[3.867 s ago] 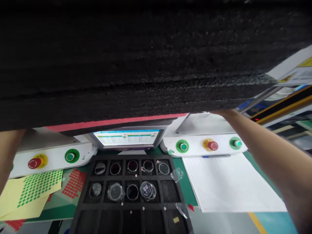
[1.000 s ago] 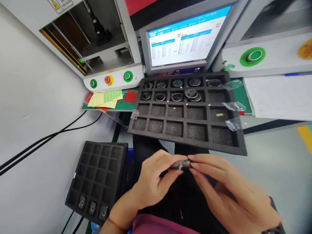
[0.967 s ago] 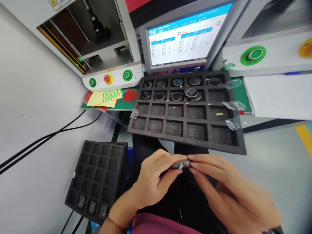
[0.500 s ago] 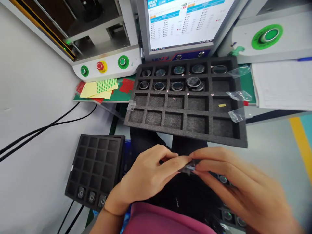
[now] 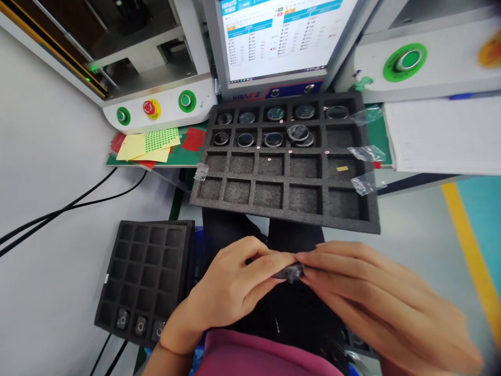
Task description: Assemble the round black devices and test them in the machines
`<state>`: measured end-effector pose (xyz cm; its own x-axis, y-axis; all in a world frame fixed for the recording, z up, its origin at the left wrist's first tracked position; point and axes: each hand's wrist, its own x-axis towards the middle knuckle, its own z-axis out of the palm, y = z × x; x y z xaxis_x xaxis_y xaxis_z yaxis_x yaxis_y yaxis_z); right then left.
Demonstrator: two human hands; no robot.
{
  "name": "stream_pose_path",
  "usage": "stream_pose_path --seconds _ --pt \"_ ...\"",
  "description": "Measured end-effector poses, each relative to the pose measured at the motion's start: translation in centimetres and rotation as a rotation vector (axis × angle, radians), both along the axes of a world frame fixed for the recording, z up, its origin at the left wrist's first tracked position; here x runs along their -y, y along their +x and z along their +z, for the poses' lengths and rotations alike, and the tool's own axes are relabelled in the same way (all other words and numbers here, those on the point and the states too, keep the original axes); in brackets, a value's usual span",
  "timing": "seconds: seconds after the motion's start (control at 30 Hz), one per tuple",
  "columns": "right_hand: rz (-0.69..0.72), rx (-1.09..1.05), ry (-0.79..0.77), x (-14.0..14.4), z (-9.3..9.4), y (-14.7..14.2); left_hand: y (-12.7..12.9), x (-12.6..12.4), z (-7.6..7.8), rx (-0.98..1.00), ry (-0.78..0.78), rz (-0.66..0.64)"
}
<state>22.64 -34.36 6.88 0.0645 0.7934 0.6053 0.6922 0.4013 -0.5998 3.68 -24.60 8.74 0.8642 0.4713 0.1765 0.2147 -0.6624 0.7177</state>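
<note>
My left hand pinches a small dark piece with a clear, shiny film-like part, held over my lap. The fingertips of my right hand close on its right end, touching the left fingertips. Fingers cover most of the piece, so its kind cannot be told. Beyond the hands lies a black foam tray. Its two far rows hold several round, glass-faced discs; one disc rests on top of another.
At the lower left, another foam tray holds small dark pieces. Yellow sticker sheets lie near a red stop button. A monitor stands behind the tray. White paper is at right; black cables hang at left.
The view has shifted slightly to the right. Both hands still hold the dark piece, which appears turned a little. My right hand now covers more of the round pieces at the lower right.
</note>
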Motion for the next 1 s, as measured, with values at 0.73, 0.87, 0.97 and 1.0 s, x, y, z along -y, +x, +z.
stream_pose_path --seconds 0.73,0.87,0.97,1.0 --pt "-0.734 -0.534 -0.529 -3.5 -9.5 17.7 1.3 0.0 -2.0 0.125 -0.228 0.485" --pt "-0.729 -0.575 -0.714 -5.3 -10.3 18.7 1.6 -0.1 -2.0 0.116 -0.224 0.521" --pt "-0.730 -0.569 -0.810 -6.0 -10.1 18.9 1.6 -0.3 -2.0 0.102 -0.223 0.537" --pt "-0.730 -0.563 -0.840 -6.2 -10.0 18.9 1.7 -0.3 -2.0 0.097 -0.225 0.542"
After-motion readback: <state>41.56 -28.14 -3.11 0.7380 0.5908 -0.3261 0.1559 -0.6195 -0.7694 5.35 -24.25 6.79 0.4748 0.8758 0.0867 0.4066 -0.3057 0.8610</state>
